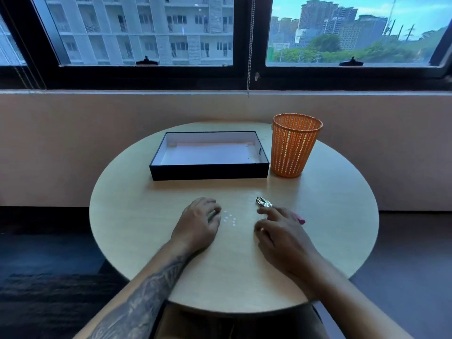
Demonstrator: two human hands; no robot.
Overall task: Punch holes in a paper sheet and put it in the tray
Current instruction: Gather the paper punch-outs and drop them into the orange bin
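A: Paper sheet (208, 152) — where is it right now?

B: Lying flat inside the black tray (210, 171), at the far middle of the round tabletop (137, 231). There are small holes along its right edge.

A: And your hands?

B: My left hand (198, 223) rests palm down near the middle of the tabletop, fingers curled loosely and grasping nothing. My right hand (281, 233) is just to its right, also palm down, fingers spread and released, index finger stretched forward.

A: What lies between them?

B: A scatter of white paper dots (228, 217), just beside my left fingertips.

A: The punch?

B: A small metal hole punch (263, 201) sits just beyond my right index finger; its pink handle end (301, 219) shows past the right side of my hand. I cannot tell whether my hand touches it.

A: Anything else?

B: An orange mesh wastebasket (294, 145) stands upright just right of the tray.
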